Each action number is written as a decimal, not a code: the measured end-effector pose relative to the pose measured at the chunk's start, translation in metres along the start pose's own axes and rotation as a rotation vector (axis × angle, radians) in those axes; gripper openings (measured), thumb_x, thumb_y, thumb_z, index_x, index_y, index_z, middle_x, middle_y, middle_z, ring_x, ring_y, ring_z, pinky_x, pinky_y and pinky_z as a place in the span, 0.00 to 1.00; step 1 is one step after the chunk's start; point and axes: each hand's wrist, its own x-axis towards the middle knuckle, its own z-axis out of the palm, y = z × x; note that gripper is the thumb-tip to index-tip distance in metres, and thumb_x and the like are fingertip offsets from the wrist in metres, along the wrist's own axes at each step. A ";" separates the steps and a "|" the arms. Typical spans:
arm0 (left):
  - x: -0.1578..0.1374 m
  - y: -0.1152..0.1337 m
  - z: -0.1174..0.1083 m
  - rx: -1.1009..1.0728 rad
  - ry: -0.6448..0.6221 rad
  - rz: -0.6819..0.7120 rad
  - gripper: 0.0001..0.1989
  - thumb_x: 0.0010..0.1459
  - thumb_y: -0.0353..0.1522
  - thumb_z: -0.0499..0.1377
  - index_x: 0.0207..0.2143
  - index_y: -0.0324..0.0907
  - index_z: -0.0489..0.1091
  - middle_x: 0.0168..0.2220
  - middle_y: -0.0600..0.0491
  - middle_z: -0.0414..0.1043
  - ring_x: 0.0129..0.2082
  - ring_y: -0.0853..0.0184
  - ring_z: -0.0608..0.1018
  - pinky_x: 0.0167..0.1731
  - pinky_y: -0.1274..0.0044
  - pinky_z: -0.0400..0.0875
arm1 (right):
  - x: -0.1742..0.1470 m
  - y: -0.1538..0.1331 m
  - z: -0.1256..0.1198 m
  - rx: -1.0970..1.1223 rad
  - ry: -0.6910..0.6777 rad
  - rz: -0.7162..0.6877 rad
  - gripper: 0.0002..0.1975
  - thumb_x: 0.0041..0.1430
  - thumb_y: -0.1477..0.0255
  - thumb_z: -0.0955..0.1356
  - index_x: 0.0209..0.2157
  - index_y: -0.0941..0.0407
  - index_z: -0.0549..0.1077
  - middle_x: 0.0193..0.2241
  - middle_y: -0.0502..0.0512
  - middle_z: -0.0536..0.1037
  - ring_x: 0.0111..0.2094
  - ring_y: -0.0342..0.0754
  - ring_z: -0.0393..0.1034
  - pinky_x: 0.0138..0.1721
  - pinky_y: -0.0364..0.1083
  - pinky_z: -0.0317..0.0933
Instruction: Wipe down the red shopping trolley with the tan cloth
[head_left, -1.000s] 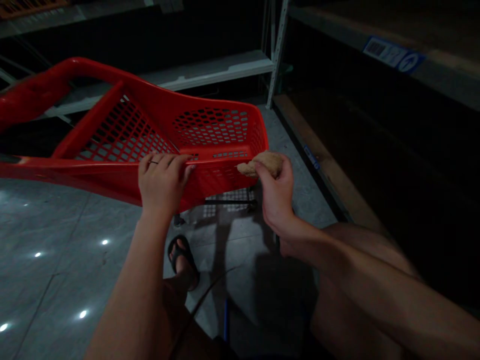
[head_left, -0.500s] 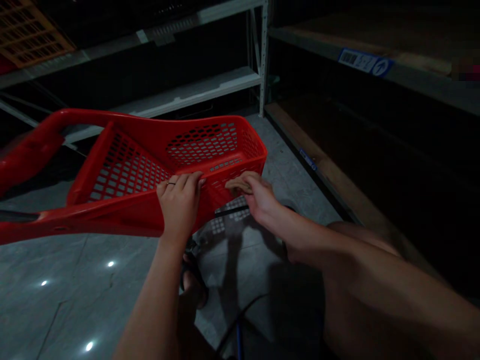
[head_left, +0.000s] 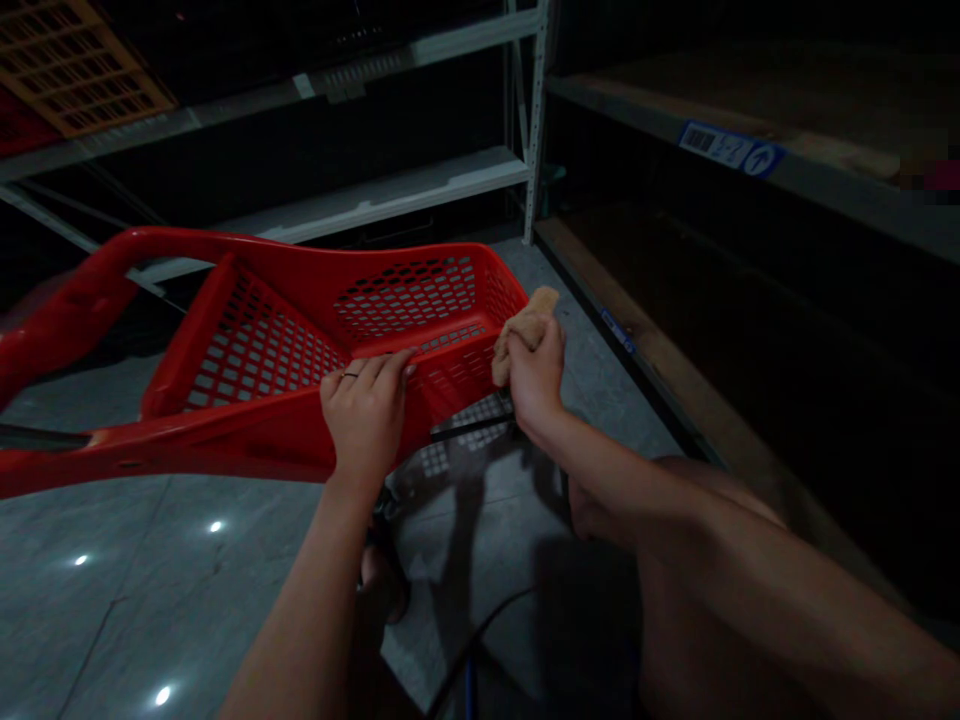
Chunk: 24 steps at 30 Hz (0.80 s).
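Observation:
A red plastic shopping cart basket [head_left: 285,330] with perforated walls fills the left and middle of the head view. My left hand [head_left: 367,410] grips its near rim, a ring on one finger. My right hand [head_left: 534,372] is closed on a tan cloth [head_left: 525,320] and presses it against the basket's front right corner.
Grey metal shelving [head_left: 360,205] runs behind the cart, with an orange crate [head_left: 71,65] at the top left. A dark wooden shelf unit [head_left: 720,390] with a blue label [head_left: 731,148] lines the right. The floor [head_left: 112,600] is glossy grey tile. My sandalled foot [head_left: 382,585] stands under the cart.
My right hand has slid the cloth from the basket's near wall up to its front right corner. The left hand has kept its grip on the rim.

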 end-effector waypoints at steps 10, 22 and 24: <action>-0.007 -0.022 -0.030 -0.045 -0.003 0.023 0.16 0.71 0.33 0.51 0.55 0.45 0.74 0.47 0.48 0.81 0.49 0.58 0.79 0.50 0.65 0.65 | -0.034 -0.023 0.010 0.060 -0.151 0.052 0.13 0.51 0.65 0.72 0.39 0.53 0.73 0.38 0.52 0.79 0.42 0.50 0.73 0.51 0.51 0.66; -0.015 -0.036 -0.034 0.031 0.074 -0.068 0.14 0.71 0.40 0.51 0.44 0.46 0.76 0.38 0.49 0.81 0.39 0.58 0.77 0.46 0.65 0.62 | -0.060 -0.026 0.019 0.042 -0.284 0.007 0.14 0.53 0.70 0.69 0.43 0.51 0.77 0.44 0.53 0.82 0.48 0.50 0.75 0.56 0.53 0.65; -0.015 -0.035 -0.033 0.017 0.074 -0.075 0.14 0.71 0.39 0.52 0.44 0.46 0.76 0.40 0.49 0.82 0.40 0.58 0.77 0.47 0.65 0.61 | -0.075 -0.033 0.027 0.091 -0.435 -0.023 0.16 0.53 0.72 0.69 0.45 0.51 0.78 0.47 0.53 0.82 0.51 0.50 0.75 0.58 0.52 0.64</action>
